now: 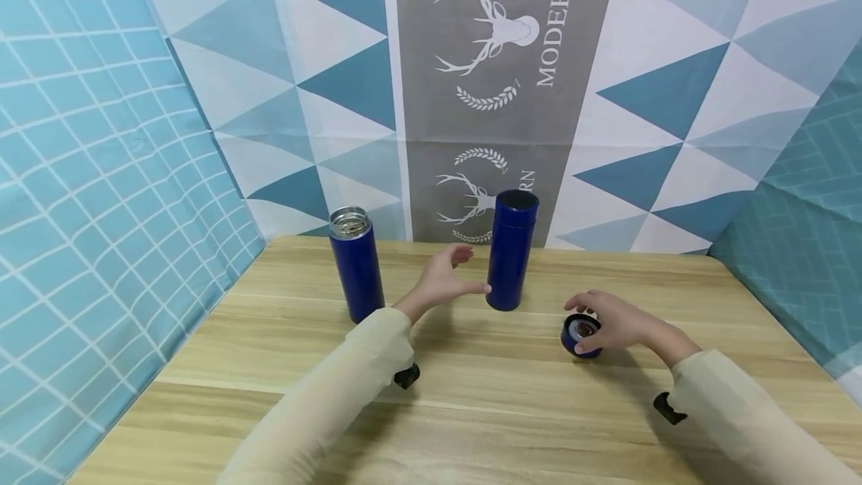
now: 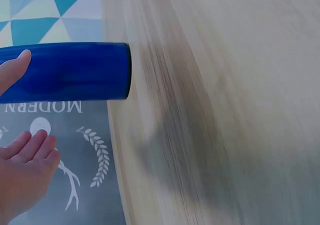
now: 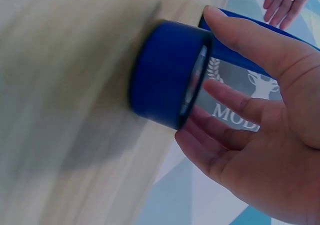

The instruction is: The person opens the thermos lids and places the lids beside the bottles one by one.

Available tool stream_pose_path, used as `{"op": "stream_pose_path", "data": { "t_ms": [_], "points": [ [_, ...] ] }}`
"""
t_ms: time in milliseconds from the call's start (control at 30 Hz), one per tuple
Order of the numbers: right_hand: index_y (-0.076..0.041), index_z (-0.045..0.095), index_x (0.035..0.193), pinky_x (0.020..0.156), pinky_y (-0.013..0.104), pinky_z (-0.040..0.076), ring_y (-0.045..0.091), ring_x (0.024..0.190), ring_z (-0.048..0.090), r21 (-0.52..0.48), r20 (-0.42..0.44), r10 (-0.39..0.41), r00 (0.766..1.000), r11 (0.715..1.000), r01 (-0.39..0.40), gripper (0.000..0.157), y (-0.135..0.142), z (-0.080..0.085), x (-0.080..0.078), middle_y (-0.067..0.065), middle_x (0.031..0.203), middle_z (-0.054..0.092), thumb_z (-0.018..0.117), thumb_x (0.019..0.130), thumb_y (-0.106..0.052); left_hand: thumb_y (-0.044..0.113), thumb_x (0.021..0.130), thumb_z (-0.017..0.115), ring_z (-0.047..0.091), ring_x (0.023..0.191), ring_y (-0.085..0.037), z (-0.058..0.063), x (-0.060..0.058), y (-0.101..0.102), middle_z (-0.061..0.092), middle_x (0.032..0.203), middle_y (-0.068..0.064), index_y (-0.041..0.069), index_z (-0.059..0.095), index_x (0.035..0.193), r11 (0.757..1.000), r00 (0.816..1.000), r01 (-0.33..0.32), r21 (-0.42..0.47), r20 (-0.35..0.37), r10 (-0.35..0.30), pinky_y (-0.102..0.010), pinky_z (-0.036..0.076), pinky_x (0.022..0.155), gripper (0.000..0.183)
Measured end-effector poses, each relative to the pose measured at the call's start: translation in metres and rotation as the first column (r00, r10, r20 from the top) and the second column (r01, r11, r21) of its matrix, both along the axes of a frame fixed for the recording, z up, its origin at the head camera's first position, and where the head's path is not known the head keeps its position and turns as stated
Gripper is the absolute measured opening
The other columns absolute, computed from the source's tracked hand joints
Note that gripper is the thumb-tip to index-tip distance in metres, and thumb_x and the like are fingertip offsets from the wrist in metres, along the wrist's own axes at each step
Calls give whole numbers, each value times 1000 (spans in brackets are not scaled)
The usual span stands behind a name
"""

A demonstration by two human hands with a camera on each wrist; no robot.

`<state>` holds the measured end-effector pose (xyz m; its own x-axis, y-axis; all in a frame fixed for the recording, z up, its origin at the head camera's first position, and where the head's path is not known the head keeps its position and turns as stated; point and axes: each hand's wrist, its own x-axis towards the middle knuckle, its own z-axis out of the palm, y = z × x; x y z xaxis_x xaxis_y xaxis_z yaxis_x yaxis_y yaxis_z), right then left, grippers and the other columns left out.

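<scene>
A blue thermos flask (image 1: 510, 253) with its lid on stands upright toward the back of the table. My left hand (image 1: 446, 277) is beside it on its left, fingers spread and thumb pointing at its side; in the left wrist view a gap shows between the fingers and the flask (image 2: 85, 71). A second blue flask (image 1: 358, 268) stands lidless further left, its steel mouth uncovered. On the right, a blue flask lid (image 1: 571, 344) rests hollow side up. My right hand (image 1: 621, 322) hovers around its rim with loosely bent fingers; in the right wrist view they do not grip the lid (image 3: 162, 72).
The wooden table (image 1: 471, 410) carries the flasks and the lid. Behind it hangs a patterned cloth (image 1: 337, 58) with triangles and deer heads. Blue tiled-pattern cloth (image 1: 81, 193) closes the left side, and teal cloth (image 1: 801, 208) the right.
</scene>
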<state>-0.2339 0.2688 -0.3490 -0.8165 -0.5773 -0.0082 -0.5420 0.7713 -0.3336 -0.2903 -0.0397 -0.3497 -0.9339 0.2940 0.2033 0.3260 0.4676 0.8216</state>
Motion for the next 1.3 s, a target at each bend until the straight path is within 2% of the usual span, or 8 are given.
{"op": "stream_pose_path", "data": {
  "t_ms": [133, 300, 567, 733, 967, 1167, 1300],
  "points": [
    [4, 56, 122, 83, 48, 52, 36, 104, 58, 35, 44, 32, 999, 999, -34, 63, -1, 10, -2, 19, 115, 61, 80, 76, -31, 23, 70, 86, 49, 132, -35, -1, -1, 11, 53, 140, -18, 2, 47, 136, 1000, 1000, -4, 20, 30, 4, -47, 40, 112, 80],
    [5, 55, 125, 89, 52, 51, 41, 110, 56, 59, 130, 26, 991, 998, -34, 61, -2, 24, -5, 23, 121, 60, 77, 80, -29, 25, 70, 86, 46, 134, -34, -4, -2, 23, 50, 144, -16, 3, 44, 139, 999, 998, -21, 45, 63, 18, -45, 39, 113, 83],
    [4, 54, 126, 91, 53, 52, 42, 110, 58, 11, 146, 44, 988, 999, -46, 54, -7, 42, -8, 24, 120, 60, 72, 85, -27, 25, 72, 84, 45, 135, -37, -15, -10, 35, 47, 145, -19, 4, 43, 139, 994, 997, -35, 107, 68, 28, -47, 39, 113, 81],
    [4, 53, 127, 94, 55, 51, 40, 111, 58, -44, 93, 7, 996, 999, -3, 52, -10, 53, -12, 23, 120, 61, 69, 88, -26, 27, 74, 83, 46, 135, -35, -17, -13, 43, 50, 144, -17, 6, 44, 138, 991, 997, -38, 127, 77, 29, -48, 39, 114, 79],
    [3, 54, 127, 96, 53, 51, 39, 113, 59, -91, -18, -48, 999, 995, 46, 49, -16, 65, -18, 22, 124, 62, 68, 90, -27, 28, 73, 84, 51, 130, -32, -21, -17, 54, 54, 139, -15, 6, 43, 139, 990, 997, -53, 127, 59, 46, -46, 42, 111, 81],
    [3, 52, 129, 97, 53, 51, 39, 115, 59, -172, -119, -101, 988, 982, 80, 51, -24, 72, -23, 23, 126, 61, 68, 90, -24, 30, 74, 82, 53, 127, -31, -24, -20, 59, 56, 136, -15, 6, 44, 138, 980, 994, -86, 181, 75, 73, -47, 44, 109, 78],
    [3, 49, 133, 100, 53, 49, 38, 117, 57, -246, -139, -163, 977, 961, 125, 53, -31, 77, -25, 24, 128, 59, 68, 89, -22, 29, 74, 82, 55, 125, -31, -24, -20, 63, 57, 135, -16, 6, 46, 137, 972, 993, -106, 211, 80, 91, -47, 45, 108, 76]
  ]
}}
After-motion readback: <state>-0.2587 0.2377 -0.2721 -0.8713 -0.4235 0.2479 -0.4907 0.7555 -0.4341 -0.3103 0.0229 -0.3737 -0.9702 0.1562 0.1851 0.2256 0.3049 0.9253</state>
